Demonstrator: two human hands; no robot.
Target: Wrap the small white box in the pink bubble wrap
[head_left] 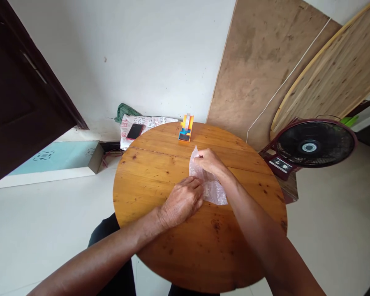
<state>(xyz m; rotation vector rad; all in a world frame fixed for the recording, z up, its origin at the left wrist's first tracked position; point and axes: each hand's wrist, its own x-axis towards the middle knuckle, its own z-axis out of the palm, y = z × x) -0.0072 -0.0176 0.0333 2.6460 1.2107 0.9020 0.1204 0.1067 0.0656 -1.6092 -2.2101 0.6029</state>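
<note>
A crumpled piece of clear bubble wrap [215, 192] lies on the round wooden table [148, 181], partly covered by both hands. My right hand [211, 161] pinches its far part between thumb and fingers. Nearer to me, my left hand [183, 199] is closed with curled fingers at the wrap's left edge; the fingertips are hidden behind the back of the hand. Beyond the hands, near the table's far edge, stands an orange and blue tape dispenser [185, 135], which neither hand touches.
Past the table's far left edge, a dark phone [135, 131] rests on printed white plastic [160, 121] beside a green bag [126, 111]. On the right stands a dark red fan [314, 144]. A light blue box [55, 158] sits on the floor at left.
</note>
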